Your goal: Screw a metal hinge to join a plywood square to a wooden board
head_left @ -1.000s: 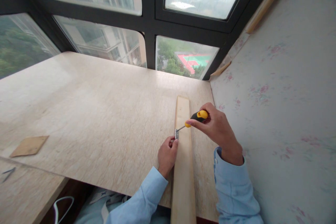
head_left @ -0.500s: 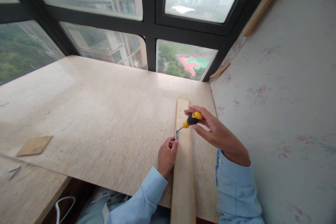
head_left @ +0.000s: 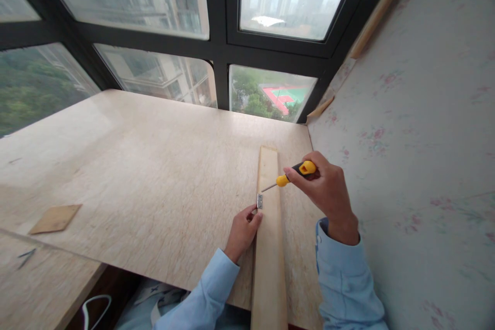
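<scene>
1. Head view: the hinge (head_left: 260,201) sits on the left edge of the board (head_left: 270,263), which lies lengthwise on the counter (head_left: 162,175); the flat support likely keeps the work steady.
2. The left hand (head_left: 242,231) reaches in low, thumb and index finger close together at the hinge's lower end, probably to stop it sliding. Whether they pinch hinge, board edge or both, I cannot tell.
3. The right hand (head_left: 328,185) is closed around the handle of the screwdriver (head_left: 282,180), wrist raised, forearm coming up from the lower right.
4. The shaft slants down leftward, tip just by the hinge's upper end; contact is unclear.
</scene>
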{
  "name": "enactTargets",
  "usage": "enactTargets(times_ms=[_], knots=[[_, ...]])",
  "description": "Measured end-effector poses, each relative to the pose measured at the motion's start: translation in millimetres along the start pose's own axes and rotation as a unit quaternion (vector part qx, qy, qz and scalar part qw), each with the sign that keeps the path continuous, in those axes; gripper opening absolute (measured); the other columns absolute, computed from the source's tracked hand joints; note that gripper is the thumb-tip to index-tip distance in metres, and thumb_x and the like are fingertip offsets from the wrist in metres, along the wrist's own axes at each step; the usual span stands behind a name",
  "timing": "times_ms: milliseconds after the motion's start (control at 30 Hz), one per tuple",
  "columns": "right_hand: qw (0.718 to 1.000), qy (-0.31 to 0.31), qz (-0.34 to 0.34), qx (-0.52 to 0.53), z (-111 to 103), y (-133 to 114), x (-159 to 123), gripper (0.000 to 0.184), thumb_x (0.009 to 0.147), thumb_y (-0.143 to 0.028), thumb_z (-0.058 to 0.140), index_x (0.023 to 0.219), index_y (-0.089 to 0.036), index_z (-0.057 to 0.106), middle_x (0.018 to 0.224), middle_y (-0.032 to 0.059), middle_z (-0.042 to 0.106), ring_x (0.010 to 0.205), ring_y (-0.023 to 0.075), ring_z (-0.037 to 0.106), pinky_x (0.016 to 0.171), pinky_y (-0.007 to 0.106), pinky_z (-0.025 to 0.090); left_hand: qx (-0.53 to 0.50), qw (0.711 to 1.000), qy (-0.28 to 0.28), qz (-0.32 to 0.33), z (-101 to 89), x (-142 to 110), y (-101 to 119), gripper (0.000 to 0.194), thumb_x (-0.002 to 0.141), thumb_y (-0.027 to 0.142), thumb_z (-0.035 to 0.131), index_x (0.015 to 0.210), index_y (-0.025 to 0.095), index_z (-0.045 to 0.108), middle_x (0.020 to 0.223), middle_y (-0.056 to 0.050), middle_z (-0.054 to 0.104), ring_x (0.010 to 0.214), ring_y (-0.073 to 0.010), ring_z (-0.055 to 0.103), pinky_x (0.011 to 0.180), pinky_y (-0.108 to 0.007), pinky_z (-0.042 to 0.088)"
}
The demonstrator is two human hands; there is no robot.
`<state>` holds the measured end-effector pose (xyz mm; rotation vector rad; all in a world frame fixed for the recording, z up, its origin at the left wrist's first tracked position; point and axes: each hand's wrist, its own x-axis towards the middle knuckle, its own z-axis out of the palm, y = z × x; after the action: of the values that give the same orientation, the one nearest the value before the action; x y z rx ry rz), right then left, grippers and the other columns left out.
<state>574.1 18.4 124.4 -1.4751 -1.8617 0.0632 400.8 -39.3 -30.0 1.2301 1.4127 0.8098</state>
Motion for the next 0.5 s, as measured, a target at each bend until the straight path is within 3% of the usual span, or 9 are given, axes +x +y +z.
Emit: enactTargets(times_ms=[200,500], knots=[[0.996,0.065,0.031,0.052,-4.6,1.0,-0.5,0.035,0.076,-0.048,0.069,0.078,-0.019,0.050,0.061,-0.0043,0.049,0.051,0.0091,0.045,0.047,0.020,0.037,0.133,0.991,0.010,0.014,-6.7,0.4,10.5,0.041,0.083,0.038,0.052,0.113,0.015,0.068,0.084,-0.007,0.070,0.073,-0.0189,0.062,0.067,-0.028,0.044],[0.995,0.059,0.030,0.071,-1.8,1.0,0.3,0.033,0.075,-0.046,0.069,0.077,-0.019,0.050,0.062,-0.0040,0.049,0.052,0.0094,0.046,0.048,0.020,0.041,0.143,0.989,0.011,-0.024,-11.3,9.8,15.8,0.033,0.077,0.036,0.061,0.101,0.015,0.069,0.079,-0.008,0.069,0.076,-0.0207,0.065,0.070,-0.029,0.047]])
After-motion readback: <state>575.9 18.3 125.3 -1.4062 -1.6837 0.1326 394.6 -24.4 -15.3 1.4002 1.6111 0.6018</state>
